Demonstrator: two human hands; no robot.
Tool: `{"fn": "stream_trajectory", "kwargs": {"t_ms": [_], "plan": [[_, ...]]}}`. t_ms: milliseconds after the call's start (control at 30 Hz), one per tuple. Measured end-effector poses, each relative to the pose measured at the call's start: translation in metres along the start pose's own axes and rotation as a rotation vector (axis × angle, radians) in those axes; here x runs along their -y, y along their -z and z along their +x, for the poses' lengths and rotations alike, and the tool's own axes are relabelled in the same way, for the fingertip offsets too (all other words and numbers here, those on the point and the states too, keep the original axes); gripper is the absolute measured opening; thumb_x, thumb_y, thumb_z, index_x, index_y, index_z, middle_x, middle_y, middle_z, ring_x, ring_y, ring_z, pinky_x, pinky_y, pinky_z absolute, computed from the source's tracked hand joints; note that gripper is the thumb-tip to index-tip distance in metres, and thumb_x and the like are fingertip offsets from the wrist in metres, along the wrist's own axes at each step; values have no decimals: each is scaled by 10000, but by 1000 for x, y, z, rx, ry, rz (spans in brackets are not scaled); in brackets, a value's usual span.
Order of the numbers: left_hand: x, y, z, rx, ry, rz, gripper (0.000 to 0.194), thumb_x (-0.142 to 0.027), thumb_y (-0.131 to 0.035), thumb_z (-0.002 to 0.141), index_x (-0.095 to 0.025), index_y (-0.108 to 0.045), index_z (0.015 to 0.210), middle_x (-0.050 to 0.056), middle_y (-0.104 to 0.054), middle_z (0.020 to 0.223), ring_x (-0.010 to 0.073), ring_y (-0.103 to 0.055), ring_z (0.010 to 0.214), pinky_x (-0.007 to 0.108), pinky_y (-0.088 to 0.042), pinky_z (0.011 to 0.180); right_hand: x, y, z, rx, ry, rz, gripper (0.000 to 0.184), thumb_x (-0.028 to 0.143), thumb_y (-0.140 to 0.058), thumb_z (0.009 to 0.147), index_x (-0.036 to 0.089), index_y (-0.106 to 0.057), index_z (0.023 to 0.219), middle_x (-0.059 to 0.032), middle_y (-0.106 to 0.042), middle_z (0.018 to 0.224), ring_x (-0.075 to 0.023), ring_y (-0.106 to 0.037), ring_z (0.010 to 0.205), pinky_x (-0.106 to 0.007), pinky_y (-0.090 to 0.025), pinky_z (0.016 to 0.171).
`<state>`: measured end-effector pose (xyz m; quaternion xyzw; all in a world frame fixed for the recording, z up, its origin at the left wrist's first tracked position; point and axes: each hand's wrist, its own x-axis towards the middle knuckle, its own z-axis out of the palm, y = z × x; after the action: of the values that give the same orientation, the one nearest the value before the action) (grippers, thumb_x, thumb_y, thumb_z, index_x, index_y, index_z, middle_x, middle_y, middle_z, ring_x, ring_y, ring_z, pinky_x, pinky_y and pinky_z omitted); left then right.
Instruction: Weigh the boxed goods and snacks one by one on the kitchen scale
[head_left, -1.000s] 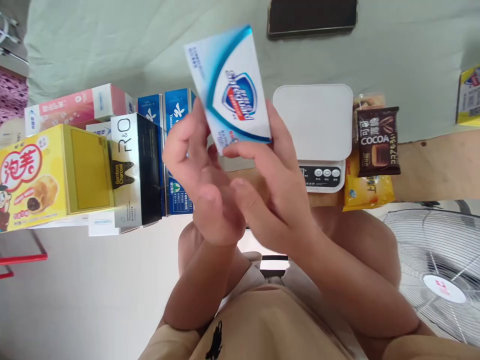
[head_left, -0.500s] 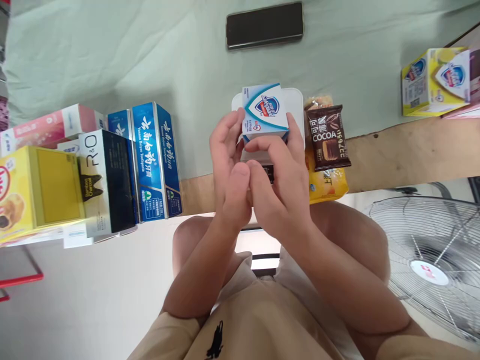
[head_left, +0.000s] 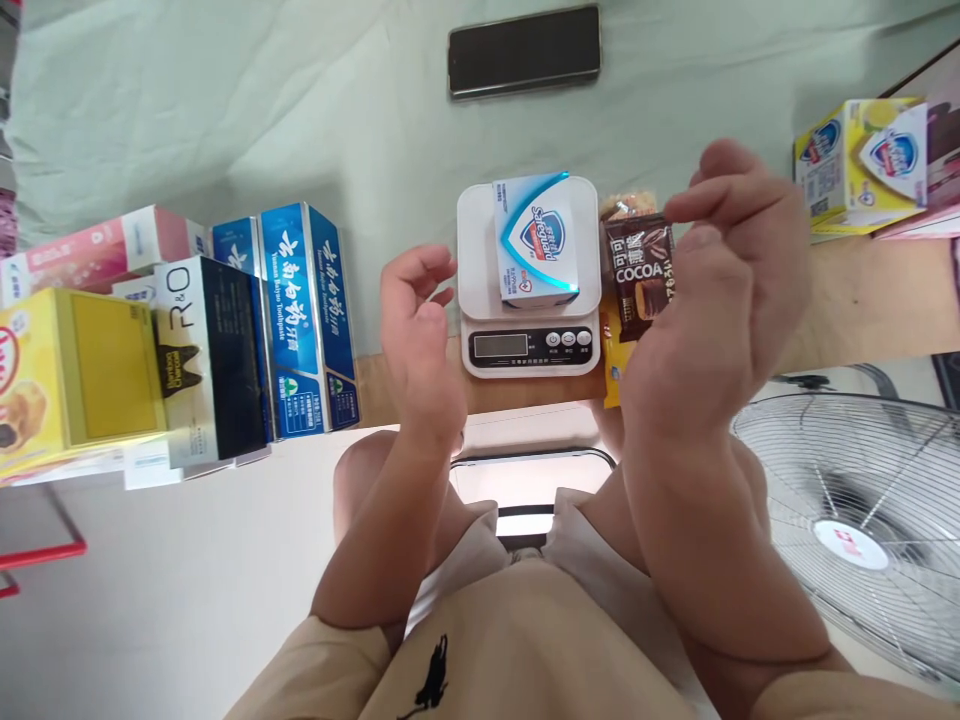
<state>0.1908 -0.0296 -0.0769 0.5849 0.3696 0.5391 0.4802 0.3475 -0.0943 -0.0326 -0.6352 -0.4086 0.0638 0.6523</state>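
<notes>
A white and blue soap box [head_left: 536, 240] lies on the white kitchen scale [head_left: 529, 340] at the table's near edge. My left hand [head_left: 416, 320] hovers just left of the scale, fingers loosely curled and apart, holding nothing. My right hand [head_left: 712, 290] is raised to the right of the scale, fingers apart and empty, in front of a brown cocoa snack pack [head_left: 637, 270] that lies on a yellow packet [head_left: 611, 360].
Blue toothpaste boxes [head_left: 300, 310], a black R&O box [head_left: 210, 360], a pink box [head_left: 97, 250] and a yellow snack box [head_left: 67, 380] stand at the left. A black phone [head_left: 525, 50] lies at the back. A yellow soap box [head_left: 862, 160] sits far right. A floor fan [head_left: 855, 520] is lower right.
The soap box went from my two hands down onto the scale. Both hands let go and drew apart, the right one rising to the right.
</notes>
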Motion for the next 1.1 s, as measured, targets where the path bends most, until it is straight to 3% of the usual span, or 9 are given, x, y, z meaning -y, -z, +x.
{"fn": "stream_trajectory", "kwargs": {"t_ms": [167, 333, 433, 567, 667, 767, 867, 967, 1100], "plan": [[1, 3, -1, 9, 3, 11, 528, -785, -612, 872, -355, -700, 1165, 19, -713, 1214, 312, -680, 1181, 459, -547, 968, -2, -1, 0, 8, -59, 62, 149, 255, -485, 951, 313, -622, 949, -43, -642, 1119, -269, -582, 1412, -510, -470, 1210], [2, 2, -3, 21, -9, 13, 414, -665, -596, 966, -344, -704, 1205, 30, -700, 1245, 276, -674, 1214, 443, -537, 996, 5, -7, -8, 48, -111, 104, 139, 241, -491, 958, 310, -612, 963, -42, -658, 1138, -225, -583, 1422, -458, -457, 1229], [5, 2, -4, 139, -49, 46, 463, -672, -557, 989, -340, -703, 1276, 40, -717, 1321, 290, -663, 1275, 465, -537, 1068, 5, -10, -9, 129, -159, 97, 146, 229, -469, 973, 277, -590, 1039, -62, -661, 1201, -234, -566, 1445, -470, -435, 1248], [5, 1, -3, 276, -75, 125, 484, -659, -562, 989, -388, -668, 1376, 14, -679, 1474, 323, -588, 1450, 526, -428, 1262, 5, -13, -12, 333, -245, 34, 138, 343, -519, 967, 265, -572, 1068, -65, -685, 1186, -266, -649, 1268, -542, -508, 1163], [1, -2, -2, 403, -153, 291, 505, -624, -549, 1006, -404, -616, 1455, 3, -671, 1515, 316, -564, 1501, 551, -264, 1372, 4, -15, -16, 393, -268, -6, 207, 424, -582, 955, 299, -615, 1116, -44, -688, 1278, -302, -551, 1461, -595, -475, 1226], [-3, -5, 0, 480, -143, 459, 536, -576, -482, 1045, -348, -568, 1524, 33, -655, 1551, 342, -507, 1552, 623, -176, 1385, 1, -18, -19, 409, -309, -30, 197, 391, -597, 956, 318, -641, 1134, -26, -657, 1372, -319, -449, 1570, -628, -452, 1259], [-5, -7, 0, 431, -104, 487, 544, -606, -461, 1049, -331, -603, 1496, 50, -663, 1541, 374, -448, 1593, 671, -210, 1359, 0, -20, -20, 377, -296, -11, 170, 378, -599, 935, 305, -651, 1079, -33, -689, 1352, -316, -438, 1589, -629, -470, 1255], [-7, -10, -2, 408, -132, 416, 510, -611, -480, 1047, -352, -632, 1459, 36, -682, 1516, 333, -537, 1530, 604, -285, 1362, 5, -19, -19, 337, -262, 23, 148, 363, -591, 921, 308, -659, 1040, -40, -723, 1313, -286, -446, 1590, -597, -504, 1238], [-9, -17, -9, 430, -139, 226, 504, -562, -496, 1054, -399, -556, 1527, 23, -612, 1593, 288, -562, 1510, 544, -389, 1339, 15, -11, -15, 278, -262, 61, 224, 326, -601, 904, 257, -708, 1088, -116, -608, 1526, -277, -451, 1587, -570, -504, 1251]]}}
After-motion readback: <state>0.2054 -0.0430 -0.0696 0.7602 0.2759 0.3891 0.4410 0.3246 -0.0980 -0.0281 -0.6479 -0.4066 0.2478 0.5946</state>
